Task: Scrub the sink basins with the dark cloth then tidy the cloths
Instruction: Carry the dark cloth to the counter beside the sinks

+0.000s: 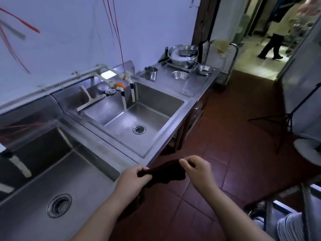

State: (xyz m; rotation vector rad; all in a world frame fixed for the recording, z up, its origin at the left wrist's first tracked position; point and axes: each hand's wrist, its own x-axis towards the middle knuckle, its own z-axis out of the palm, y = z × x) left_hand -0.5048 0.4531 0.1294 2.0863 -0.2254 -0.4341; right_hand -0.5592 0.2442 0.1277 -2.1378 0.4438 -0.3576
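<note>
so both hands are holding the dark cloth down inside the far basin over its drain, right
Not quite. Both hands do hold the dark cloth, left hand and right hand each pinching an end, but it hangs over the red floor tiles in front of the counter, not inside the far basin. That basin's drain is uncovered. The head view shows this.

Commercial kitchen: steel double sinks (135, 117), stacked metal bowls (183, 53).
</note>
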